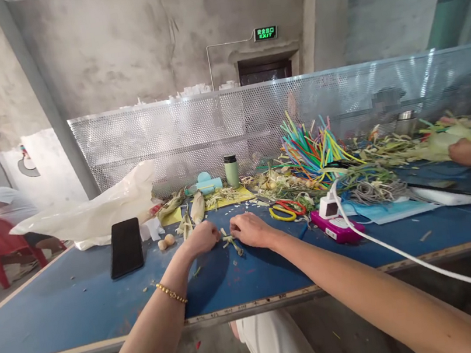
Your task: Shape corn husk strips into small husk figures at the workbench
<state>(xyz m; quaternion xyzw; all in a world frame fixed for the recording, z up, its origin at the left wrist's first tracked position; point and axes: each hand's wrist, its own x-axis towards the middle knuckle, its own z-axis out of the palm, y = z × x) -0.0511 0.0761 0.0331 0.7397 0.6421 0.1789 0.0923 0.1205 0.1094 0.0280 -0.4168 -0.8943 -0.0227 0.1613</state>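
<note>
My left hand (204,237), with a gold bead bracelet on its wrist, is closed just above the blue tabletop, its fingertips pinched together. Whatever they hold is too small to make out. A short gap away, my right hand (250,229) bends its fingers around the edge of a small pale-green piece of corn husk (229,239), which looks knotted or tied. One end of this piece hangs down toward the table. Behind my hands lie a pale corn husk (198,207) and some husk scraps. Scissors with yellow and red handles (283,212) rest to the right.
A black phone (124,248), small round beige balls (166,242) and plastic sheeting (90,213) lie left. At the back stand a green bottle (232,171) and colourful stems (313,150). Right are a magenta power strip (336,227), white cable (388,248) and another person's hand (466,154).
</note>
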